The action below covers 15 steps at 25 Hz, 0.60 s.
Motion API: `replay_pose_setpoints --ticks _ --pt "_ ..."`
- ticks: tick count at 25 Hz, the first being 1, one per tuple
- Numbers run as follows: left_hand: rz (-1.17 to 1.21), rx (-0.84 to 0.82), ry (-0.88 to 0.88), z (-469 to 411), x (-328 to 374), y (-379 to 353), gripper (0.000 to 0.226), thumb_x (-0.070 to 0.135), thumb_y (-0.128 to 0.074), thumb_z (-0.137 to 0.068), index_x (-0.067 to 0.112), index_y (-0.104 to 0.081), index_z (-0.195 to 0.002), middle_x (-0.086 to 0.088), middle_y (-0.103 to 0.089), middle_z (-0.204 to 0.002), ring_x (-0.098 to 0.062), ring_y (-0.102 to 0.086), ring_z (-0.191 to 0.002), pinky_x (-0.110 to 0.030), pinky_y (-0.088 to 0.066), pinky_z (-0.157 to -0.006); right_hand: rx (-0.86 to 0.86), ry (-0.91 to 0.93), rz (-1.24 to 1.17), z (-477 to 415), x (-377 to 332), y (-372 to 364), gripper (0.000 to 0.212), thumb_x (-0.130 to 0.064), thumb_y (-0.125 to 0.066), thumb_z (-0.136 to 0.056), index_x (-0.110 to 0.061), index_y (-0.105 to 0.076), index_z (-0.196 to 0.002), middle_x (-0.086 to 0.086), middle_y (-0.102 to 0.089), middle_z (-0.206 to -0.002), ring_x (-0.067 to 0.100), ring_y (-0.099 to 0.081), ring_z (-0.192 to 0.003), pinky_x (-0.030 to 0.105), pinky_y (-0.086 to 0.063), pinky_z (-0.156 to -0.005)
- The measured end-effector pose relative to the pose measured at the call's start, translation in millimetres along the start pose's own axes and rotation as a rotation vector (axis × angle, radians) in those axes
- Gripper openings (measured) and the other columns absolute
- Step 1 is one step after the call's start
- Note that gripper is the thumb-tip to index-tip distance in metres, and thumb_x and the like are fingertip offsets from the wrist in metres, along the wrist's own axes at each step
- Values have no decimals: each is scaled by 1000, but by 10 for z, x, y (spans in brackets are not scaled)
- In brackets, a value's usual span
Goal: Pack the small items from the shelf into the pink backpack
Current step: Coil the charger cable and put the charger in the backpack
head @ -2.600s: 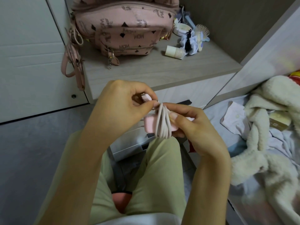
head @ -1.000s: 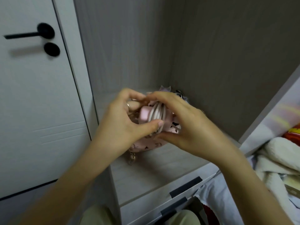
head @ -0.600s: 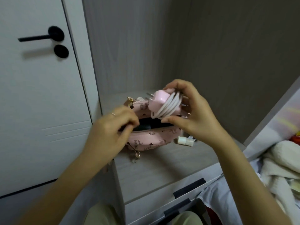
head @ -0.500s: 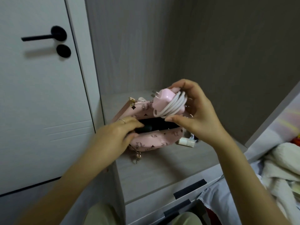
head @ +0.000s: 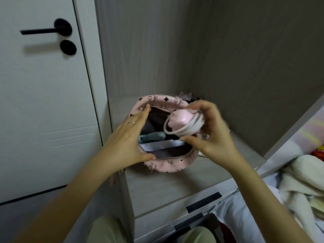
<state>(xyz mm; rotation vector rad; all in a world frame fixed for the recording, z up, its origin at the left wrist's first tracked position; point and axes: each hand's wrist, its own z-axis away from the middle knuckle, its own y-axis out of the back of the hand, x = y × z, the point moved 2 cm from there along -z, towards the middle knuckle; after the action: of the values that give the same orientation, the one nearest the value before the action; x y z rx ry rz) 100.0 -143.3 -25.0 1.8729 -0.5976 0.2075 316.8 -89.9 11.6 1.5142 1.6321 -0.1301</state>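
Head view: left hand [head: 126,141], fingers spread, stretches the backpack [head: 168,165] mouth wide; right hand [head: 210,134] grips the charger [head: 180,120] above it. Lower it straight in, keeping the cable [head: 186,132] pinched.

glossy pink plastic charger [head: 180,120], matt wood-grain shelf [head: 168,186], printed leather-look backpack [head: 168,165]

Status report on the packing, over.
Left hand spreads backpack mouth. Right hand holds cable-wrapped charger over the opening. Nothing blocking entry.
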Motion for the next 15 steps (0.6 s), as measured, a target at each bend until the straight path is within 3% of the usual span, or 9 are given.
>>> replay_pose_setpoints --ticks 2,3,5,7,12,15 --pt "-2 -12 -2 -28 -12 11 131 50 -80 -56 30 10 -148 9 -13 -157 -12 -20 -142 -36 -31 -111 -150 121 398 -79 83 -188 59 -1 -71 -68 -26 -44 -114 -16 -51 -118 2 -50 -107 12 -41 -83" --pt "-2 -18 -2 -35 -19 13 132 49 -81 -56 30 11 -148 9 -13 -157 -12 -20 -141 -35 -32 -110 -197 139 537 -120 140 -259 56 0 -69 -68 -21 -46 -114 -12 -53 -120 7 -52 -106 18 -44 -79" --pt "0 -25 -7 -47 -26 15 132 49 -81 -57 31 15 -147 11 -11 -157 -12 -19 -142 -34 -32 -111 -190 150 748 -190 241 -315 45 -5 -72 -67 -12 -54 -108 -2 -60 -116 21 -59 -99 30 -46 -67" --pt "6 -23 2 -73 -45 14 131 48 -80 -58 30 15 -147 11 -9 -158 -11 -16 -143 -34 -28 -113 -154 198 926 -231 308 -311 39 -10 -75 -63 -8 -61 -99 3 -65 -107 27 -64 -90 31 -48 -67" --pt "-13 -20 12 -128 -81 23 130 50 -79 -58 34 16 -145 13 -11 -157 -12 -21 -141 -25 -28 -105 -304 190 987 -271 382 -152 31 -18 -73 -71 -10 -62 -98 3 -66 -107 26 -61 -98 35 -47 -79" --pt "-11 -20 5 -129 -78 20 129 51 -78 -58 35 16 -145 14 -13 -156 -12 -22 -140 -24 -29 -104 -418 141 953 -341 373 -74 32 -20 -69 -75 -12 -57 -104 2 -64 -105 24 -59 -96 32 -44 -71"
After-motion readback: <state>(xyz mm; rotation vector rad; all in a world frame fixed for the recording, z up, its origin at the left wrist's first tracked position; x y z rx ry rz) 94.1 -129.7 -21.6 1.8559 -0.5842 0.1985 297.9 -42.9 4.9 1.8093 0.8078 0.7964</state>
